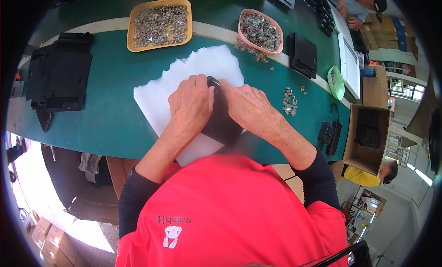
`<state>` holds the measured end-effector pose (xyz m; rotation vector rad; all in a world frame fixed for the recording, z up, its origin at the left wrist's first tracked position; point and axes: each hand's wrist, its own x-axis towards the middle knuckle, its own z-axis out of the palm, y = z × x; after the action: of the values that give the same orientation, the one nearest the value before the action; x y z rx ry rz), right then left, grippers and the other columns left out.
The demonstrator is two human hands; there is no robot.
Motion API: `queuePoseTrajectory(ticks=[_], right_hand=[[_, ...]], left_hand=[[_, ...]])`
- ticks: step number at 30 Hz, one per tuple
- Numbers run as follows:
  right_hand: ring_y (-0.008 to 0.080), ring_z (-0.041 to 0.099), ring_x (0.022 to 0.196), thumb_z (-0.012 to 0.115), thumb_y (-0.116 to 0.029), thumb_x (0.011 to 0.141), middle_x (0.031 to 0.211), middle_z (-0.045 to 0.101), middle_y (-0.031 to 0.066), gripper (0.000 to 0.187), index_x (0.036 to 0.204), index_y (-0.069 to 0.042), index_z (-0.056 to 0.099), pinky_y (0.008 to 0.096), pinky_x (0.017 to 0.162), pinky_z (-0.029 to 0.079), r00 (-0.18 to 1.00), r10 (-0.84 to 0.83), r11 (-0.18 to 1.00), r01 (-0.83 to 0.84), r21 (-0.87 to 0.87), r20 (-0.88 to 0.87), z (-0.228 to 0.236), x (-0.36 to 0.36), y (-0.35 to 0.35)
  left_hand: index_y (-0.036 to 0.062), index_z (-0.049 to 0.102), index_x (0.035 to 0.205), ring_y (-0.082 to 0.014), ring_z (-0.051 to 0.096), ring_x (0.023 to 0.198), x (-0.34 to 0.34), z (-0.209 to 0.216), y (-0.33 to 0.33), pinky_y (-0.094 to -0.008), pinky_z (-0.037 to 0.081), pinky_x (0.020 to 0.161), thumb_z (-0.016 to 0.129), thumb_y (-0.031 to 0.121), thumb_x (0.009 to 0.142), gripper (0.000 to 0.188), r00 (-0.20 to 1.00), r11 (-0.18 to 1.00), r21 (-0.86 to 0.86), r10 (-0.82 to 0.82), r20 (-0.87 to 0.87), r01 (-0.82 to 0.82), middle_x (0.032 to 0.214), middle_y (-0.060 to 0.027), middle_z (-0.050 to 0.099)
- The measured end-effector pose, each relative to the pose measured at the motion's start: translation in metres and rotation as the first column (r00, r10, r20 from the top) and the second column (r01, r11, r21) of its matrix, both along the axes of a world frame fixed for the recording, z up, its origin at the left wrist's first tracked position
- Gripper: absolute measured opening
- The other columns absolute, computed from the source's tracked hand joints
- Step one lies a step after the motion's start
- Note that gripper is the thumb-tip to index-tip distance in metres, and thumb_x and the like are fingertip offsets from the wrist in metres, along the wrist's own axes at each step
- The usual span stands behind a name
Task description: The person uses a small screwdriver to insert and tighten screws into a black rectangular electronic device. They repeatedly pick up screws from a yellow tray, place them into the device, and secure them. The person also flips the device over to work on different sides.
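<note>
A flat black plastic part lies on a torn-edged white foam sheet in front of me. My left hand is closed at its left edge, fingers curled near the far end. On the other side, my right hand grips the same part, with its index finger stretched toward the far edge. Both hands meet close to that far end, and they hide whatever small thing may lie between the fingertips.
Beyond the foam stand a yellow tray and a pink tray of small metal clips. Loose clips lie to the right, near a green bowl. Black parts are stacked at left. An open cardboard box stands at right.
</note>
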<state>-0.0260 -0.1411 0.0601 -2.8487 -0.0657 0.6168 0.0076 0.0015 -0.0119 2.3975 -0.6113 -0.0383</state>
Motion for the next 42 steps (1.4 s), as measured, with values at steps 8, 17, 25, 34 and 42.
queuePoseTrajectory(ticks=[8,17,25,34,42], right_hand=[[0.0410,0.066,0.073,0.047,-0.009,0.087,0.078,0.066,0.0241,0.019,0.089,0.005,0.060,0.0479,0.064,0.054,0.999,0.050,0.998,-0.050,0.030,0.012,0.004,0.011,0.002],[0.0399,0.067,0.082,0.049,-0.009,0.085,0.087,0.068,0.0235,0.020,0.088,0.002,0.065,0.0474,0.070,0.054,0.964,0.192,0.977,-0.206,-0.059,-0.186,0.025,0.044,0.004],[0.0449,0.064,0.079,0.061,-0.022,0.087,0.073,0.063,0.0276,0.028,0.086,0.005,0.063,0.0494,0.071,0.050,0.996,-0.045,0.985,0.031,0.167,0.082,-0.011,0.012,-0.026],[0.0030,0.038,0.035,0.062,-0.026,0.096,0.055,0.051,0.0003,0.028,0.079,-0.003,0.060,0.0204,0.031,0.024,0.862,-0.123,0.514,0.479,0.712,-0.491,-0.026,-0.003,-0.046],[0.0081,0.043,0.033,0.061,-0.027,0.097,0.060,0.059,0.0046,0.022,0.097,-0.005,0.060,0.0214,0.029,0.028,0.639,-0.462,-0.041,0.677,0.735,-0.614,-0.045,-0.037,-0.056]], left_hand=[[0.0026,0.056,0.093,-0.0339,0.062,0.080,0.002,-0.004,0.001,-0.0437,0.049,0.066,0.066,0.018,0.085,0.020,0.998,0.998,-0.019,-0.056,0.014,0.056,0.087,-0.0147,0.062],[0.0001,0.057,0.093,-0.0350,0.063,0.083,0.007,-0.002,0.001,-0.0453,0.052,0.068,0.063,0.020,0.088,0.021,0.998,0.998,0.032,-0.055,-0.008,0.055,0.089,-0.0163,0.063],[0.0026,0.060,0.097,-0.0353,0.062,0.086,0.007,-0.009,0.010,-0.0435,0.049,0.072,0.062,0.021,0.090,0.020,0.994,0.992,-0.071,-0.104,0.019,0.106,0.092,-0.0147,0.064],[0.0022,0.065,0.095,-0.0357,0.063,0.088,0.044,0.026,0.019,-0.0425,0.050,0.077,0.062,0.018,0.087,0.018,0.900,0.898,-0.117,-0.432,-0.060,0.423,0.098,-0.0165,0.065],[0.0025,0.069,0.091,-0.0385,0.064,0.088,0.121,0.015,0.044,-0.0465,0.051,0.077,0.055,0.008,0.087,0.015,0.987,0.999,0.032,-0.001,0.158,-0.004,0.097,-0.0177,0.064]])
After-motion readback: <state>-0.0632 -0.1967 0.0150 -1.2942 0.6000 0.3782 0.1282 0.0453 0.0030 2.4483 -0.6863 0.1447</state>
